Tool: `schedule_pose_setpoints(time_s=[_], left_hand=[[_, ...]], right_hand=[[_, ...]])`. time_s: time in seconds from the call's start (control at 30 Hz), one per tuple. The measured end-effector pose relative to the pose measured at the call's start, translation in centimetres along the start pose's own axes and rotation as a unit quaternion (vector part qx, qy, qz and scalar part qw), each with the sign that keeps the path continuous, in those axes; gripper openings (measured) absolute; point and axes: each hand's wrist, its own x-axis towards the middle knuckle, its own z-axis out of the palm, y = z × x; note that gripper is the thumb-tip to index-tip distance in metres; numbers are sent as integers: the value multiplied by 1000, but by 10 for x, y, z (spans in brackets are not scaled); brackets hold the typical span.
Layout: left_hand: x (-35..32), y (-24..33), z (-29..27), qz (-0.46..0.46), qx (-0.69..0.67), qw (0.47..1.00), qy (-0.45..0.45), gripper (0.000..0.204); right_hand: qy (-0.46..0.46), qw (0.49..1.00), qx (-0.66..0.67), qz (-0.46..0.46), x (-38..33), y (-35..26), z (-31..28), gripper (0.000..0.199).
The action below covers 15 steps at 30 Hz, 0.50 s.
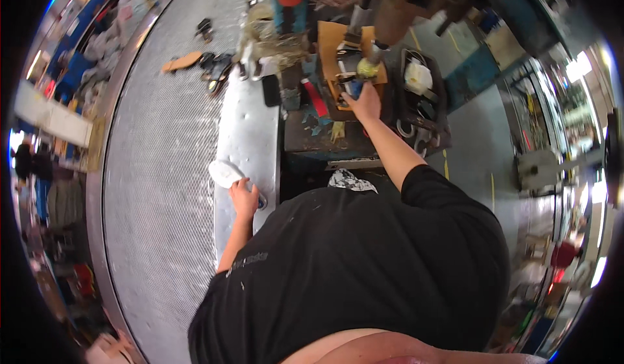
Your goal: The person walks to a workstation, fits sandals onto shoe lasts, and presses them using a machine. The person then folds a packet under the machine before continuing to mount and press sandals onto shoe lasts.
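My left hand [244,197] is closed round a white, rounded, elongated piece [224,173] over the metal ledge at the left. Its exact kind is unclear; a dark blue bit shows by the hand's right side. My right hand [366,104] reaches forward to the machine and is closed on a small dark blue piece [355,89], partly covered by the fingers. Just beyond that hand, a metal machine part with a yellowish end [368,68] comes down. Around it stands an orange-brown cardboard sheet [329,45], with small dark and pale pieces within.
A wide metal mesh belt [156,169] runs along the left, carrying dark strapped pieces [216,71] and a tan sole-shaped piece [183,62]. A black phone-like slab [271,91] lies on the metal ledge [244,130]. Right of the machine sits a black tray [437,97] with a white roll.
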Motion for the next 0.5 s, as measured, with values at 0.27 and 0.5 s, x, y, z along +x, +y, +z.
schedule_pose_setpoints(time_s=[0.27, 0.5], left_hand=[[-4, 36, -25, 64, -29, 995, 72, 48], [22, 103, -2, -96, -594, 744, -290, 43]], right_hand=[[3, 1000, -20, -6, 0, -4, -10, 60], [18, 997, 66, 44, -40, -19, 6, 77]])
